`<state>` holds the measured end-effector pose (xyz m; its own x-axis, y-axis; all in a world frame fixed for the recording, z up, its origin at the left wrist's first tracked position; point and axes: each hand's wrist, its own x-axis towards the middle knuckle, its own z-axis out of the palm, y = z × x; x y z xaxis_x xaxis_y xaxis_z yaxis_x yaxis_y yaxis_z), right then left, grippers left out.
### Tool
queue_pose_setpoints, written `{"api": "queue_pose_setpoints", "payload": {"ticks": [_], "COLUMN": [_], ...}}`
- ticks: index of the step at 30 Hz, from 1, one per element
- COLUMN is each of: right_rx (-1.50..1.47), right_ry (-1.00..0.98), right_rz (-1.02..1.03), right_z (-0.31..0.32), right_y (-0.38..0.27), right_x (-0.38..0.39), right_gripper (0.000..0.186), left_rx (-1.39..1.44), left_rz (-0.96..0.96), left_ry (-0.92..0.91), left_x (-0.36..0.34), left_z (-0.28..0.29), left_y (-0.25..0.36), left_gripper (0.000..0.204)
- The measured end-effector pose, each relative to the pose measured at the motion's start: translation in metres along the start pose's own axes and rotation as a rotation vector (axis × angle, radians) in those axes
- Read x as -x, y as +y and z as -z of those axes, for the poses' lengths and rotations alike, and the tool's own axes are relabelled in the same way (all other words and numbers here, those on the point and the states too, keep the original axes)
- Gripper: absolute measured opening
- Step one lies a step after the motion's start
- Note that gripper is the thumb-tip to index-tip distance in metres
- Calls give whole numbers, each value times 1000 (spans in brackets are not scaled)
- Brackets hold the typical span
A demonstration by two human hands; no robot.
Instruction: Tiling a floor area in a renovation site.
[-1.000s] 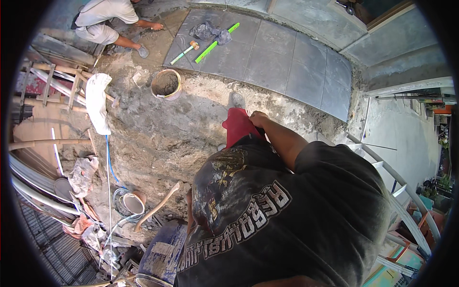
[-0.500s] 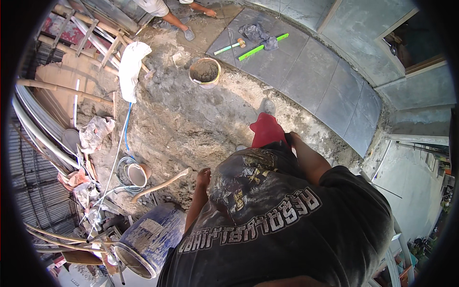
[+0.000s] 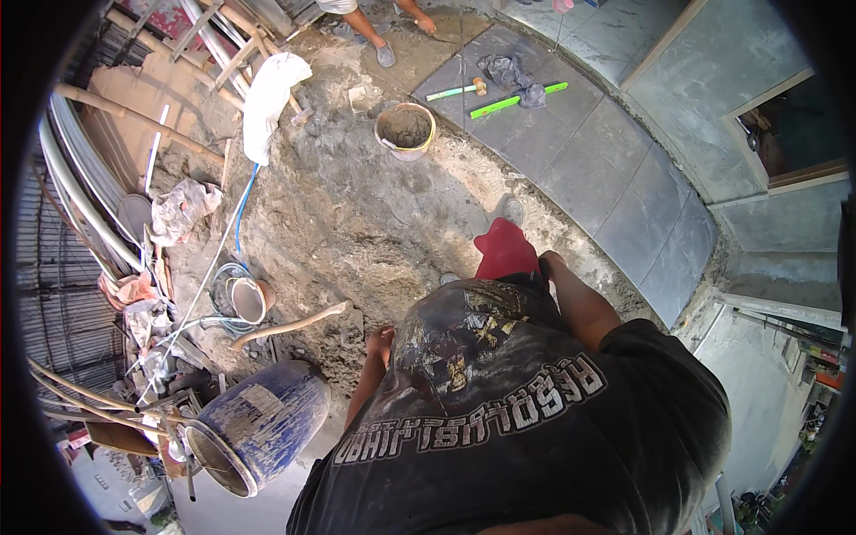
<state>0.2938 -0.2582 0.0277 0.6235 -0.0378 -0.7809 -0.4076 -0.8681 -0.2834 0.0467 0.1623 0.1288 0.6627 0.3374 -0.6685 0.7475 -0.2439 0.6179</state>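
Observation:
My left hand (image 3: 381,340) hangs low beside my paint-stained black shirt (image 3: 473,366), fingers loosely curled, with nothing seen in them. My right hand (image 3: 550,267) is at my waist by the red shorts (image 3: 506,251), closed around something dark that I cannot make out. Ahead of my legs a bucket of grey mortar (image 3: 406,129) stands on rough ground. Beyond it, on grey floor tiles (image 3: 580,178), lie a mallet (image 3: 455,91), a bright green level (image 3: 508,103) and a crumpled dark bag (image 3: 505,69).
A co-worker's bare leg (image 3: 364,27) shows at the top. At left are a white sack (image 3: 272,107), bamboo poles (image 3: 152,125), coiled pipes, a smaller bucket (image 3: 248,300), a curved wooden piece (image 3: 290,328) and a blue drum (image 3: 267,419). A grey wall (image 3: 678,107) borders the tiles.
The view has swung, so the ground and tiles sit further up and right. The co-worker is mostly out of frame now, and my left hand has come into view beside my body.

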Motion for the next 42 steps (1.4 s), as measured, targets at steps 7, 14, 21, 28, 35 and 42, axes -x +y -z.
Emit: {"api": "queue_pose_setpoints", "payload": {"ticks": [7, 14, 21, 28, 35, 42], "right_rx": [-6, 133, 294, 121, 216, 152], "right_ry": [-23, 23, -25, 5, 11, -58], "right_rz": [84, 152, 154, 127, 210, 197], "right_z": [-5, 0, 11, 0, 16, 6], "right_y": [15, 18, -4, 17, -9, 5], "right_x": [-11, -10, 1, -32, 6, -17], "right_gripper": [17, 18, 20, 21, 24, 24], "left_rx": [92, 53, 80, 92, 169, 32], "left_rz": [12, -27, -26, 34, 124, 28], "left_ry": [-66, -33, -22, -59, -41, -34], "left_x": [-26, -32, -33, -32, -49, -54], "left_z": [-7, -7, -11, -16, -27, -28], "left_y": [-17, -2, -23, -20, -58, -74], "left_gripper": [26, 26, 26, 26, 26, 31]}}
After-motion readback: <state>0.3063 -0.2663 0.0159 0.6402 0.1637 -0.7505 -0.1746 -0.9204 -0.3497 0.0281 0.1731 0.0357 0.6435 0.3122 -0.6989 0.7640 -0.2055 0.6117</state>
